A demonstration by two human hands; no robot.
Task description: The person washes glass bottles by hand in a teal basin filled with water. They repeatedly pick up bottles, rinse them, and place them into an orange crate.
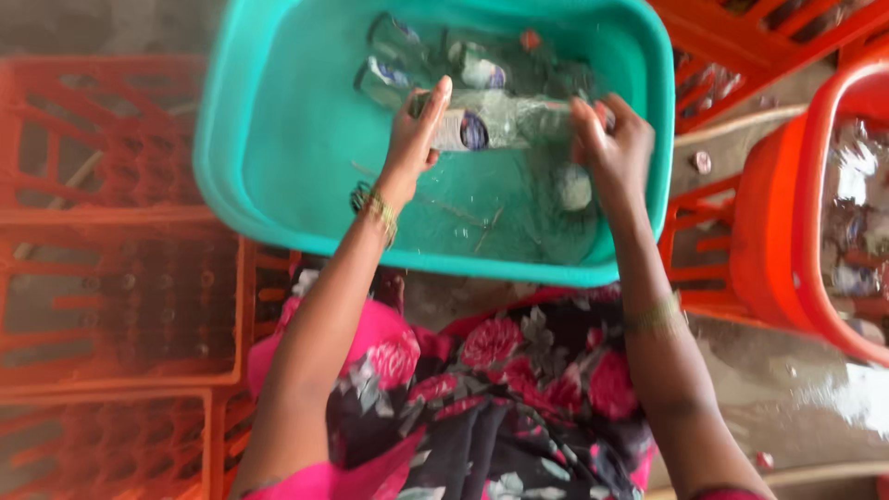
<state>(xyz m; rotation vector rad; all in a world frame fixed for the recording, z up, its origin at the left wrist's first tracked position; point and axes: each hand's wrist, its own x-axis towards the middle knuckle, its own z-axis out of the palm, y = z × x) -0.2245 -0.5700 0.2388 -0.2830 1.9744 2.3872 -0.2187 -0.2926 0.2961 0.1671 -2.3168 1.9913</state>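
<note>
In the upper middle of the frame, both hands hold one clear glass bottle [491, 125] lying sideways over the water in a turquoise plastic basin [278, 130]. The left hand [414, 134] grips its base end, the right hand [613, 143] its neck end. More bottles [389, 65] lie submerged behind it. Orange crates [111, 278] fill the left side, and an orange tub [787, 231] stands at the right edge.

Both arms reach forward, left hand [414, 130] and right hand [613, 143] curled closed.
</note>
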